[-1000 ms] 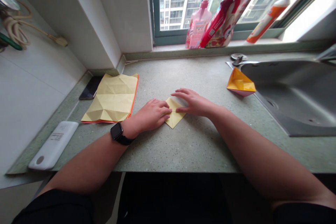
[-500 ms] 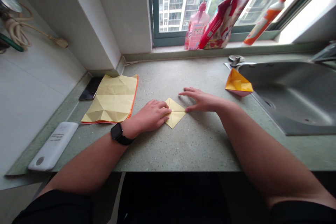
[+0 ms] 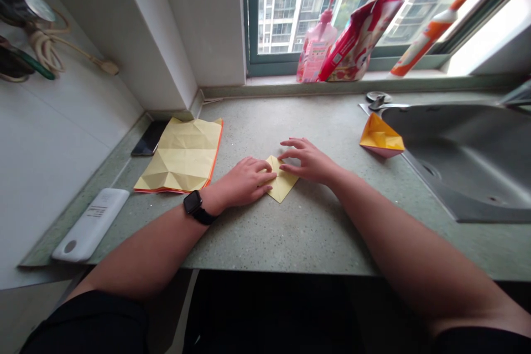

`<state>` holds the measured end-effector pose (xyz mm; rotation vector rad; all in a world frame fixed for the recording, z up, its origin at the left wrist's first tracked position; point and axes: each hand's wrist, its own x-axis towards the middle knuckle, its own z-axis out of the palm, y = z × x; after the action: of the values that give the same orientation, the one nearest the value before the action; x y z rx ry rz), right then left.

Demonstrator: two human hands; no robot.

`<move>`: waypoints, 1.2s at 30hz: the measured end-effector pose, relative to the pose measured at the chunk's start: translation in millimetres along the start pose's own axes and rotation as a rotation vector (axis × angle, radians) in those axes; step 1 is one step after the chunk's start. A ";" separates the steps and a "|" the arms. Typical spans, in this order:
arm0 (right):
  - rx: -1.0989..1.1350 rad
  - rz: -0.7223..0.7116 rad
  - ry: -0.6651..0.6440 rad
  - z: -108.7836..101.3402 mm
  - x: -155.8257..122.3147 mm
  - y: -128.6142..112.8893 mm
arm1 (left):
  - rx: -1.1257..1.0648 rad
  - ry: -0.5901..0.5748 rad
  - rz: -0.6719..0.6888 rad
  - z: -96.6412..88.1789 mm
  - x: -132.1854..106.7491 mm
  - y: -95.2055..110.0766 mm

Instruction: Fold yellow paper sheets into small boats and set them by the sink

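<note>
A small square of folded yellow paper lies flat on the counter, turned like a diamond with crease lines across it. My left hand rests on its left corner, fingers stretched out and pressing it down. Over the right upper part of the paper is my right hand, its fingers apart and the thumb and fingertips at the paper's surface. Part of the paper is hidden under the fingers of both hands. A black watch is on my left wrist.
Creased yellow sheets lie stacked at the left, beside a dark phone and a white power bank. A folded orange paper shape stands by the metal sink. Pump bottle and red bag stand on the windowsill.
My right hand has slid left from the paper's right corner onto its upper middle. The left hand keeps its hold on the left corner. The whole view has shifted slightly.
</note>
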<state>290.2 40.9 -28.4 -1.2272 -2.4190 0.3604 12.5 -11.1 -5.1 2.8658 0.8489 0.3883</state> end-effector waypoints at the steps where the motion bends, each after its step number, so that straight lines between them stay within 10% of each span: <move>1: 0.000 0.002 0.002 1.9 0.2 -2.2 | 0.003 0.006 0.004 0.6 0.2 -0.3; 9: 0.197 0.054 0.082 -0.3 5.2 -16.3 | -0.071 0.120 0.041 2.0 -0.2 -3.8; 18: 0.250 -0.105 0.367 -14.5 -0.6 -44.7 | -0.182 0.547 -0.137 -4.7 -0.2 -5.1; 36: 0.085 -0.205 0.338 -21.4 -11.0 -66.6 | -0.324 0.651 -0.086 -8.6 -2.6 -0.5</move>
<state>258.7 -5.6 14.6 -0.9101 -2.1861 0.1757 7.7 -11.7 2.5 2.3975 0.8808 1.3513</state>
